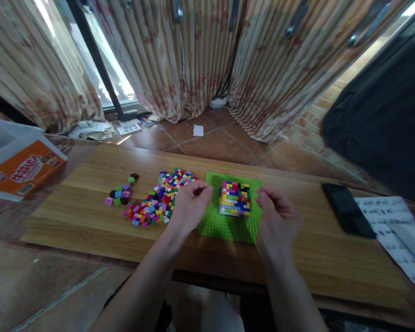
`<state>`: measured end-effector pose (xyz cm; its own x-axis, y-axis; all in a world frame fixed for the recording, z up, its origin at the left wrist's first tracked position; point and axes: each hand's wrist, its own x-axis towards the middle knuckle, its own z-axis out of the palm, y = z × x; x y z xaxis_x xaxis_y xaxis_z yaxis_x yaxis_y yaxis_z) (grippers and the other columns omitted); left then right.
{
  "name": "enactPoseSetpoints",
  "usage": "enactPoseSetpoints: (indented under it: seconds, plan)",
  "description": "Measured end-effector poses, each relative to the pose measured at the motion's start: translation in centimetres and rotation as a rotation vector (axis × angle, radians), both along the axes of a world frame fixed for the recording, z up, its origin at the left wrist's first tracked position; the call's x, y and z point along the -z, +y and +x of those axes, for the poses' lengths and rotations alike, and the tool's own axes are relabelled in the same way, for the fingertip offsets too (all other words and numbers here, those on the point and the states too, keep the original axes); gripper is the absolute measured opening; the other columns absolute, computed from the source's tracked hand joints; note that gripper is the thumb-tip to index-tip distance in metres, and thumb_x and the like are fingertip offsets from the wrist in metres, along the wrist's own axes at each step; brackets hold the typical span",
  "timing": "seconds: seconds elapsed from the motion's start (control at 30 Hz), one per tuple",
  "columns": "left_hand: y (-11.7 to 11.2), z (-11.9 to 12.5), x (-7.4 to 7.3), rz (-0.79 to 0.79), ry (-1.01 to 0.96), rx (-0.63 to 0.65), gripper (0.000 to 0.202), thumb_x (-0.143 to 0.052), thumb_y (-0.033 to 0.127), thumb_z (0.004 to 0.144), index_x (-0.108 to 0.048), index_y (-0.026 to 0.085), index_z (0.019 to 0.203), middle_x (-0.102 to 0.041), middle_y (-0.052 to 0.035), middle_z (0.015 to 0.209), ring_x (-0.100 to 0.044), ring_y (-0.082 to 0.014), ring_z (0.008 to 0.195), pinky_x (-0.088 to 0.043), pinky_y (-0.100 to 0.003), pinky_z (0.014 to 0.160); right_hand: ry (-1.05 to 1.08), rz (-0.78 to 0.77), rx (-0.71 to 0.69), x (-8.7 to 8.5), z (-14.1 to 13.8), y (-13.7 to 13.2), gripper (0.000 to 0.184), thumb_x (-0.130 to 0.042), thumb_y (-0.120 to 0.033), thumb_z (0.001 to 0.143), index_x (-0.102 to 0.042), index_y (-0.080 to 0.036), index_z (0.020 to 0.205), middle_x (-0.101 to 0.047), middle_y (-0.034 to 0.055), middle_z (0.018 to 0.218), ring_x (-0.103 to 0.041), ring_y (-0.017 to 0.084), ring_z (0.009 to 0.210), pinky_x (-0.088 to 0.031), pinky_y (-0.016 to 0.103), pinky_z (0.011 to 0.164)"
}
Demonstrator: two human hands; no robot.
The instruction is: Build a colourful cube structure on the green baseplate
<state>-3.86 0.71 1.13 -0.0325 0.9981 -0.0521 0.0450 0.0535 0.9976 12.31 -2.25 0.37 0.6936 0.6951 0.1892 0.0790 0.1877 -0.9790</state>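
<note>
A block of stacked, many-coloured toy bricks (234,199) stands on a green studded baseplate (214,226). My left hand (192,203) hovers over the plate's left edge, thumb and forefinger pinched together. Any small piece between those fingertips is too tiny to make out. Across the stack, my right hand (278,214) is by the plate's right edge with its fingers curled in against the thumb; what they hold, if anything, is hidden. Neither hand touches the stack. Left of the plate, partly behind my left hand, spreads a heap of loose toy bricks (155,203).
A smaller group of bricks (118,194) lies farther left on the wooden table (79,203). An orange-labelled plastic bag or box (27,168) is at the far left. On the right are a black phone (347,210) and written sheets (383,212). Curtains (193,60) hang beyond.
</note>
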Motion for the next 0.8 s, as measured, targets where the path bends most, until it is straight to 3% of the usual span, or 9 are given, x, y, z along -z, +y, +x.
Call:
enactPoseSetpoints:
  seconds: [0.2, 0.4, 0.47, 0.8]
  plan:
    - [0.9, -2.9, -1.5, -0.008, -0.124, -0.178, 0.014, -0.067, 0.028, 0.070, -0.063, 0.015, 0.065, -0.057, 0.0039, 0.058, -0.048, -0.0064, 0.051, -0.041, -0.018, 0.051, -0.311, 0.067, -0.022, -1.0, -2.0, -1.6, 0.013, -0.064, -0.031, 0.083, -0.073, -0.022, 0.088, -0.072, 0.0034, 0.084, -0.066, 0.018, 0.077, -0.052, 0.034, 0.076]
    - [0.9, -4.3, -2.2, -0.007, -0.199, -0.200, 0.016, -0.069, 0.029, 0.069, -0.062, 0.015, 0.065, -0.056, 0.0043, 0.055, -0.048, -0.0059, 0.048, -0.040, -0.018, 0.049, -0.705, 0.075, -0.507, -0.1, -5.5, -3.5, 0.018, -0.056, -0.017, 0.089, -0.071, -0.026, 0.093, -0.072, 0.0015, 0.085, -0.067, 0.016, 0.079, -0.052, 0.029, 0.074]
    - [0.8, -4.5, -2.2, -0.012, -0.227, -0.204, 0.016, -0.069, 0.028, 0.069, -0.062, 0.014, 0.066, -0.056, 0.0045, 0.056, -0.048, -0.0055, 0.048, -0.040, -0.017, 0.048, -0.792, 0.077, -0.596, 0.5, -6.2, -3.4, 0.019, -0.053, -0.015, 0.090, -0.070, -0.023, 0.093, -0.071, 0.0022, 0.084, -0.067, 0.015, 0.078, -0.052, 0.027, 0.073]
    - [0.4, -4.8, -2.7, 0.000, -0.292, -0.220, 0.013, -0.068, 0.024, 0.070, -0.063, 0.014, 0.063, -0.057, 0.0034, 0.053, -0.048, -0.0056, 0.047, -0.039, -0.017, 0.048, -0.990, -0.104, -0.530, 2.2, -6.8, -2.8, 0.019, -0.050, -0.013, 0.089, -0.067, -0.016, 0.097, -0.068, 0.0059, 0.089, -0.065, 0.017, 0.082, -0.050, 0.028, 0.076]
